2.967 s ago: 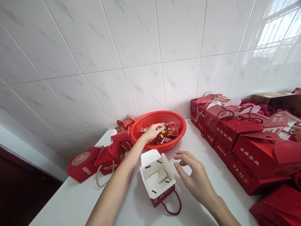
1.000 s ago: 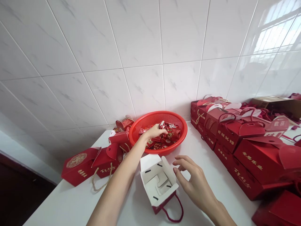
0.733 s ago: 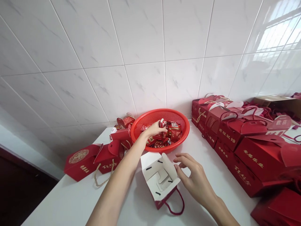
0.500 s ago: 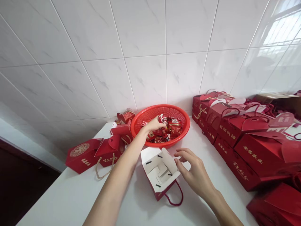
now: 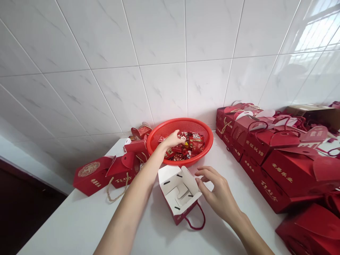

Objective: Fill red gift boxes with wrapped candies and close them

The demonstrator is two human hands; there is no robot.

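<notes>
My left hand reaches into a red plastic basket, over a heap of wrapped sweets. Its thumb and fingers are apart, with wrappers visible between them; the lower fingers are partly hidden. In front of the basket, an open gift box stands with its white inside facing up. Four-sided and red outside, it has dark cord ends showing in its flaps and a dark red rope handle on the table. My right hand is beside the box's right flap, fingers loosely curved and apart, holding nothing.
Closed red gift boxes stand on the left side of the white table. Stacked red boxes fill the right side, with a cardboard carton behind. A tiled wall borders the back.
My left hand has shifted slightly, and a red-and-white sweet that was by its fingertips now sits lower among the others. The right hand stays beside the box. The whole view has drifted slightly.
</notes>
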